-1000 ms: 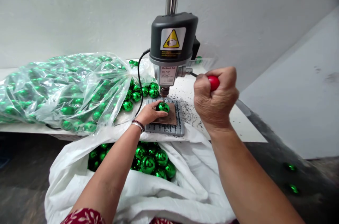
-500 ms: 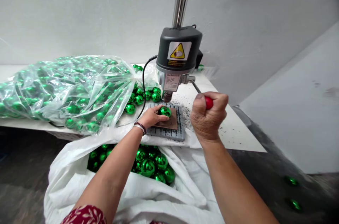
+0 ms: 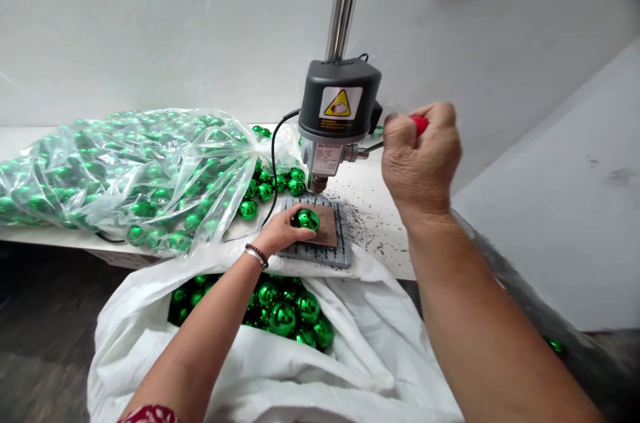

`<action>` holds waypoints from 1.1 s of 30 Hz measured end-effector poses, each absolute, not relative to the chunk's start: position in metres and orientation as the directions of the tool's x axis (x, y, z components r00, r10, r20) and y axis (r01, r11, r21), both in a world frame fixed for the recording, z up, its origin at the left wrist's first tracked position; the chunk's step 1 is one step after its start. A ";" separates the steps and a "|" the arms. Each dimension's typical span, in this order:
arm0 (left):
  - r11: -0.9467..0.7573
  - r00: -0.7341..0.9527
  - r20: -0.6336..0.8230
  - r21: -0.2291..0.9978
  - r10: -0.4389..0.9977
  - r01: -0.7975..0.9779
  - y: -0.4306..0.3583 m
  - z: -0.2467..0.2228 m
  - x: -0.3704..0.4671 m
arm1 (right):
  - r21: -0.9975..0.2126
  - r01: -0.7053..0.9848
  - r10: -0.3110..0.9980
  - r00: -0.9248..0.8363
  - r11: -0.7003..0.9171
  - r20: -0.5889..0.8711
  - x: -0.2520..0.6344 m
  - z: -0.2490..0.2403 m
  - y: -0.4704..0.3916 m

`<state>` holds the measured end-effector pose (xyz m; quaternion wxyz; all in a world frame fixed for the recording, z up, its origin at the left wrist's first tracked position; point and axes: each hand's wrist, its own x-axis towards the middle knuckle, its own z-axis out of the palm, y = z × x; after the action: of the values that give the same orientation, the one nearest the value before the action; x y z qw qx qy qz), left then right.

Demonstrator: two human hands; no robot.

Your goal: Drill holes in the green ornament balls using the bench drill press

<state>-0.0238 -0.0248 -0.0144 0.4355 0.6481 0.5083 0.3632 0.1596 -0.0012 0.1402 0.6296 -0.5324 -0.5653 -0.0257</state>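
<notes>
A shiny green ball [image 3: 307,219] is pinched between the thumb and fingers of my left hand [image 3: 285,228], over a brown board [image 3: 327,229] on the drill press's grey base [image 3: 341,255]. Just above and slightly right of the ball is the chuck [image 3: 317,184] of the dark grey drill press [image 3: 340,99]. My right hand [image 3: 423,159] is closed in a fist around the red knob [image 3: 420,125] of the drill's lever, raised to the right of the drill head.
A clear plastic bag [image 3: 125,176] full of green balls lies at the left of the white table [image 3: 395,236]. Loose balls [image 3: 264,191] sit beside it. Below the table edge, a white sack [image 3: 240,369] holds more balls. Dark shavings are scattered right of the base.
My right hand has moved up and to the right with the lever knob. My left hand has shifted slightly left and down, and the ball now sits away from beneath the drill tip.
</notes>
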 end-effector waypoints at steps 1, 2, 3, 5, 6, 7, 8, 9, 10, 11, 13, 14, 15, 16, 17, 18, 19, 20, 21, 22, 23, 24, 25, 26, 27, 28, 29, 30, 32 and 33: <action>-0.121 0.290 0.013 0.926 0.957 0.359 -0.034 -0.010 -0.033 | -0.652 0.631 0.580 0.366 0.419 0.728 0.159 0.141 -0.002; -0.130 0.373 -0.026 0.912 0.928 0.389 -0.043 -0.005 -0.042 | -0.662 0.633 0.591 0.373 0.402 0.715 0.158 0.142 -0.003; -0.126 0.451 -0.090 0.896 0.888 0.426 -0.052 -0.001 -0.052 | -0.670 0.638 0.601 0.380 0.380 0.703 0.158 0.142 -0.005; -0.084 0.523 -0.216 0.867 0.824 0.491 -0.065 0.005 -0.070 | -0.676 0.654 0.617 0.389 0.339 0.685 0.156 0.141 -0.006; -0.054 0.485 -0.242 0.853 0.841 0.519 -0.068 0.007 -0.077 | -0.677 0.659 0.619 0.392 0.327 0.681 0.155 0.141 -0.007; -0.026 0.388 -0.229 0.834 0.893 0.552 -0.069 0.007 -0.083 | -0.677 0.662 0.618 0.394 0.322 0.680 0.154 0.142 -0.007; -0.002 0.238 -0.175 0.801 0.955 0.599 -0.068 0.007 -0.087 | -0.678 0.661 0.616 0.398 0.321 0.680 0.153 0.142 -0.007; 0.028 0.057 -0.087 0.749 0.995 0.662 -0.064 0.005 -0.089 | -0.680 0.658 0.614 0.400 0.324 0.680 0.153 0.142 -0.007; 0.076 -0.118 0.016 0.677 0.993 0.732 -0.060 0.003 -0.091 | -0.680 0.654 0.611 0.401 0.330 0.682 0.153 0.142 -0.007; 0.144 -0.254 0.107 0.591 0.961 0.793 -0.055 0.001 -0.092 | -0.680 0.652 0.609 0.400 0.337 0.685 0.152 0.142 -0.007; 0.279 -0.377 0.175 0.416 0.910 0.866 -0.048 -0.003 -0.092 | -0.673 0.651 0.601 0.394 0.352 0.695 0.153 0.142 -0.007; 0.319 -0.388 0.158 0.339 0.908 0.885 -0.047 -0.004 -0.093 | -0.668 0.654 0.597 0.391 0.357 0.701 0.154 0.141 -0.007; 0.335 -0.379 0.126 0.273 0.917 0.902 -0.047 -0.005 -0.093 | -0.662 0.657 0.593 0.387 0.360 0.706 0.155 0.141 -0.007; 0.332 -0.358 0.091 0.220 0.929 0.917 -0.048 -0.006 -0.095 | -0.657 0.660 0.589 0.383 0.365 0.712 0.156 0.140 -0.007; 0.322 -0.337 0.058 0.183 0.940 0.929 -0.051 -0.007 -0.096 | -0.650 0.662 0.583 0.376 0.374 0.720 0.157 0.139 -0.006; 0.316 -0.324 0.029 0.158 0.946 0.936 -0.053 -0.008 -0.098 | -0.640 0.663 0.573 0.370 0.389 0.731 0.157 0.137 -0.005; 0.314 -0.317 0.001 0.145 0.948 0.938 -0.056 -0.008 -0.100 | -0.628 0.663 0.558 0.364 0.407 0.746 0.158 0.135 -0.005; 0.313 -0.313 -0.027 0.145 0.949 0.939 -0.058 -0.009 -0.102 | -0.614 0.664 0.540 0.358 0.427 0.762 0.158 0.134 -0.004; 0.310 -0.306 -0.048 0.157 0.951 0.938 -0.060 -0.009 -0.105 | -0.599 0.665 0.521 0.352 0.445 0.778 0.158 0.132 -0.004; 0.302 -0.297 -0.054 0.186 0.953 0.935 -0.061 -0.009 -0.106 | -0.587 0.666 0.505 0.348 0.460 0.790 0.158 0.130 -0.003; 0.285 -0.284 -0.040 0.237 0.958 0.929 -0.062 -0.009 -0.108 | -0.580 0.667 0.495 0.346 0.468 0.797 0.158 0.128 -0.004; 0.259 -0.270 -0.010 0.314 0.963 0.913 -0.062 -0.009 -0.109 | -0.578 0.665 0.493 0.344 0.473 0.799 0.158 0.127 -0.004; 0.223 -0.257 0.024 0.419 0.966 0.880 -0.062 -0.009 -0.109 | -0.581 0.661 0.496 0.344 0.475 0.797 0.158 0.126 -0.004; 0.177 -0.245 0.053 0.546 0.968 0.819 -0.062 -0.009 -0.108 | -0.587 0.655 0.501 0.347 0.475 0.793 0.158 0.125 -0.005; 0.125 -0.231 0.066 0.682 0.971 0.720 -0.062 -0.008 -0.106 | -0.595 0.649 0.508 0.351 0.474 0.787 0.158 0.125 -0.006; 0.082 -0.218 0.056 0.814 0.974 0.576 -0.062 -0.008 -0.103 | -0.603 0.642 0.512 0.357 0.473 0.781 0.157 0.125 -0.006; 0.062 -0.203 0.020 0.919 0.979 0.389 -0.062 -0.007 -0.100 | -0.609 0.636 0.515 0.361 0.473 0.778 0.157 0.125 -0.007; 0.068 -0.176 -0.036 0.981 0.984 0.180 -0.062 -0.006 -0.096 | -0.615 0.632 0.515 0.368 0.473 0.774 0.157 0.126 -0.007; 0.152 -0.086 -0.172 0.968 0.981 -0.199 -0.063 -0.005 -0.088 | -0.627 0.625 0.517 0.382 0.466 0.766 0.158 0.126 -0.006; 0.208 -0.029 -0.231 0.921 0.973 -0.330 -0.062 -0.004 -0.083 | -0.634 0.621 0.520 0.389 0.461 0.760 0.158 0.126 -0.006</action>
<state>-0.0830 -0.0622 -0.0044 0.6113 0.3345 0.4802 0.5328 0.1576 -0.0059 0.1264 0.6532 -0.5177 -0.5511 -0.0388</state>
